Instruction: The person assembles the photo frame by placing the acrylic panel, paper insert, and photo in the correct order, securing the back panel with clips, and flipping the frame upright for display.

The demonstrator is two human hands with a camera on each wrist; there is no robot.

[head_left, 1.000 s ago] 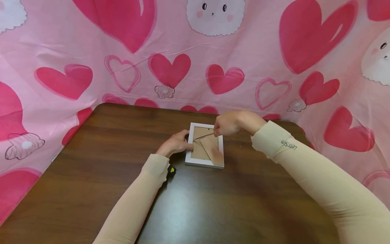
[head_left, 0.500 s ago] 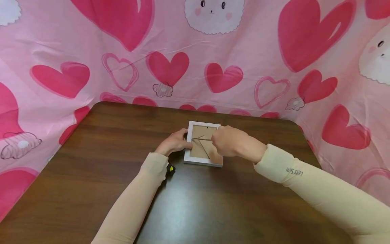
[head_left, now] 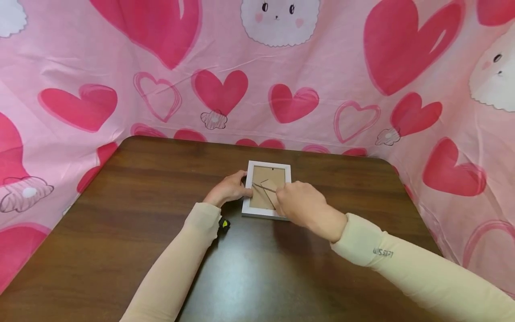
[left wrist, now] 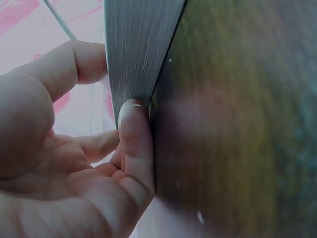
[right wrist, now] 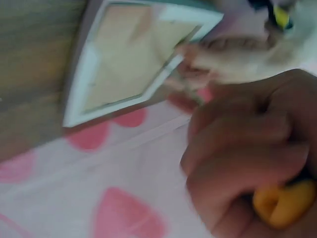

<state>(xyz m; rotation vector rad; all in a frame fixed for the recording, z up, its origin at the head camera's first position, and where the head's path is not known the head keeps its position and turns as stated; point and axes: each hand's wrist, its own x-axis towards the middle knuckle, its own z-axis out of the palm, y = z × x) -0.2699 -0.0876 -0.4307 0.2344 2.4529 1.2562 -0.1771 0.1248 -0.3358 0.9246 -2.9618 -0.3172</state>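
Observation:
A white picture frame [head_left: 261, 212] lies back side up, its brown backing [head_left: 261, 173] and angled stand flap showing. My left hand [head_left: 228, 188] grips its left side, thumb on the white border; in the left wrist view, fingers of the left hand [left wrist: 74, 163] touch the frame's side [left wrist: 141, 49]. My right hand [head_left: 303, 203] is curled round a tool with a thin shaft [head_left: 265, 188] reaching the backing's left edge. In the right wrist view, an orange handle end [right wrist: 285, 203] sticks out of the right hand [right wrist: 237, 153]. The shaft's tip is too small to make out.
A dark brown wooden table [head_left: 161, 179] holds the frame. Behind and beside it hangs a pink cloth [head_left: 257, 67] with hearts. A small black and yellow thing [head_left: 224, 224] is at my left wrist.
My right hand has moved from the frame's upper right down to its lower right, swinging the tool's shaft from slanting up to slanting down rightward. The left hand keeps its hold.

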